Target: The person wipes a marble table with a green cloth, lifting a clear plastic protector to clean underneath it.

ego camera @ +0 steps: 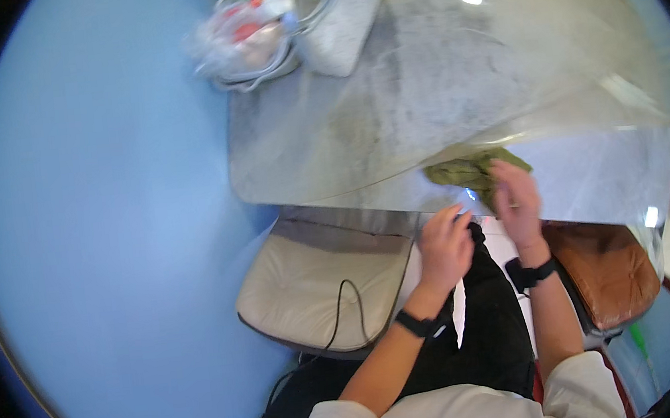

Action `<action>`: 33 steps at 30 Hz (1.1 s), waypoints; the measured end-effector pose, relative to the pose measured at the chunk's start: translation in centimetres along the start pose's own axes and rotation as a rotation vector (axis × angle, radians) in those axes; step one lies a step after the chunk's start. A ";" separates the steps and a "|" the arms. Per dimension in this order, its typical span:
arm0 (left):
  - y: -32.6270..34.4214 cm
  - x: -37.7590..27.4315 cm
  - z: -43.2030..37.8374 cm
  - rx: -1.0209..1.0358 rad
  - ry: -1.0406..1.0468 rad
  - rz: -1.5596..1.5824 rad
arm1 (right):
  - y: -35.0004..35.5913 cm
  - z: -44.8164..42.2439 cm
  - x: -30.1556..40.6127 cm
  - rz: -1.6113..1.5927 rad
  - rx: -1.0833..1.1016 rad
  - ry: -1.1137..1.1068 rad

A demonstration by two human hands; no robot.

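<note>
A crumpled olive-green cloth (458, 172) lies near the front edge of the table (587, 185), where the pale tabletop is bare. My right hand (519, 200) is at the cloth's right side, its fingers bent against the fabric; motion blur softens the grip. My left hand (446, 243) hovers just in front of the table edge, fingers apart and nothing visible in it. A clear plastic table cover (421, 98) is folded back from the front right part, its curved edge running behind the cloth. Both wrists wear black bands.
At the far left of the table stand a white container (337, 39) and a basket (255, 74) with plastic bags. A cream padded chair (324, 282) with a black cable (340, 311) is at left, a brown padded seat (610, 273) at right. A blue wall (116, 200) borders the left.
</note>
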State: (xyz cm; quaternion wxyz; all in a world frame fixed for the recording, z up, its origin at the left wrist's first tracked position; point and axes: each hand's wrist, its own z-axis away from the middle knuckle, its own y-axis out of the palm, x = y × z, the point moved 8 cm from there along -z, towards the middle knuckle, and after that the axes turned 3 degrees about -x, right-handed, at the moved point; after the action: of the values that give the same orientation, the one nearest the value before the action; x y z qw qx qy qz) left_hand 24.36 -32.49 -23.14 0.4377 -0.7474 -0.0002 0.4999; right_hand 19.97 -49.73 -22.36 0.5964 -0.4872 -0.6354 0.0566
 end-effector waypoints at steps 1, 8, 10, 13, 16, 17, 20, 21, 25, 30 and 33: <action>1.0 -0.5 -1.6 0.015 0.057 -0.018 | -1.4 -0.1 -1.6 0.020 -0.087 0.065; 5.1 4.7 -4.0 0.093 -0.152 -0.349 | -0.8 -0.5 -8.5 0.281 0.018 -0.023; 3.3 6.9 -3.6 0.057 -0.294 -0.389 | -0.1 0.2 -10.7 0.308 0.084 0.037; -3.6 12.3 -2.7 -0.109 -0.589 -0.603 | 0.5 0.5 -8.7 0.452 0.071 -0.131; -12.0 21.1 -0.9 -0.280 -0.688 -0.805 | 0.6 0.1 -7.2 0.411 0.104 -0.114; -14.4 23.2 -1.4 -0.271 -0.725 -0.778 | 0.5 -0.5 -6.6 0.423 0.095 -0.143; -19.9 28.4 -3.5 -0.255 -0.646 -0.761 | 0.4 -0.6 -7.0 0.461 0.074 -0.138; -21.6 30.3 -3.7 -0.263 -0.645 -0.768 | 0.8 -0.6 -7.1 0.453 0.068 -0.143; -25.9 35.3 -7.4 -0.180 -0.547 -0.804 | 1.5 -0.1 -8.5 0.516 0.076 -0.095; -25.6 35.2 -9.9 -0.127 -0.593 -0.864 | 2.2 0.5 -8.9 0.503 0.120 -0.133; -22.1 31.4 -10.0 -0.113 -0.437 -0.750 | 2.0 0.0 -8.6 0.499 0.134 -0.145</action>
State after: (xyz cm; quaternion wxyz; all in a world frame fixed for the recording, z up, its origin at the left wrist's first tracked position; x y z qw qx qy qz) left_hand 57.24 -11.66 -31.02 0.5370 -0.5949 -0.3915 0.4521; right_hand 19.46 -54.61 -29.70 0.5478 -0.5827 -0.5317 0.2788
